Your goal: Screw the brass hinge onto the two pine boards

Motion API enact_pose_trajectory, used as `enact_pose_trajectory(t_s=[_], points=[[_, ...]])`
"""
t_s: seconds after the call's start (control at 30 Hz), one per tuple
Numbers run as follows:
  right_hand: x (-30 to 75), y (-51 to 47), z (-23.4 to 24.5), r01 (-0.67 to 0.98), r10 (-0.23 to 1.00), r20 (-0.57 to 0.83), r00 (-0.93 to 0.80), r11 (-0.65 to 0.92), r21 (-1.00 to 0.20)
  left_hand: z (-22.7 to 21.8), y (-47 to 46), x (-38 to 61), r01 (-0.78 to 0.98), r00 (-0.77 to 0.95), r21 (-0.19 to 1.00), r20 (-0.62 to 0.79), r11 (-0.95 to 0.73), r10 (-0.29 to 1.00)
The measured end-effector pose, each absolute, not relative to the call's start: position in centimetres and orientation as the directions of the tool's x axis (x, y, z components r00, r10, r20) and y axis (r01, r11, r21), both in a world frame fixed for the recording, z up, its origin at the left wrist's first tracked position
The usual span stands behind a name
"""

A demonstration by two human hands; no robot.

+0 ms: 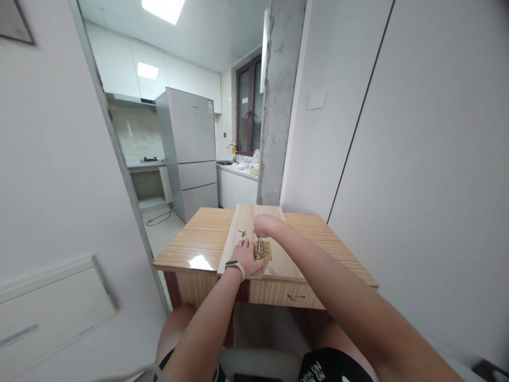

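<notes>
Boards first: two pale ones lie side by side on the tabletop, so keep that seam tight before putting any force on it. Closest in, the left hand is planted palm down, fingers lightly spread, thumb reaching over the seam; it's not gripping anything I can see, which is about right for bracing. Brass-coloured hinge is right by that thumb, lying flat across the seam with both leaves opened out. I'd make sure it's square to the join before tightening anything. A bit farther up, some small metal bits, maybe screws, sit loose on the left board; don't let the wrist sweep them off. Farthest out, the right hand hangs over the hinge, fingers curled, but I can't tell how firmly they close or on what. Looks like fastening work to me, so go straight down, slow and steady, no leaning sideways.
</notes>
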State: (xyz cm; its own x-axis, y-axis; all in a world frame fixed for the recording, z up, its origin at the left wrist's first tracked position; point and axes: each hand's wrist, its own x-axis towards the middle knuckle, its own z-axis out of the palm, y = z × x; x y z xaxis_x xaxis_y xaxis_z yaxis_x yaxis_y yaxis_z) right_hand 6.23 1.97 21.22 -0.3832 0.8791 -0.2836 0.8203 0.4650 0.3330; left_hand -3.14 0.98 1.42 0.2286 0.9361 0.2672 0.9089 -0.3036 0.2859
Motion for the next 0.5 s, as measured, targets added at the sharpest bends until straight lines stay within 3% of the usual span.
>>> enact_pose_trajectory(t_s=[0.3,0.5], points=[[7.2,2.0,21.4,0.802,0.861,-0.218,-0.460,0.508,0.315,1.4,1.1,-3.0,0.917,0.225,0.267,0.270,-0.297,0.936],[7.8,2.0,21.1,0.864,0.864,-0.266,-0.427,0.477,0.162,1.7,0.8,-3.0,0.916,0.222,0.282,0.234,-0.285,0.946]])
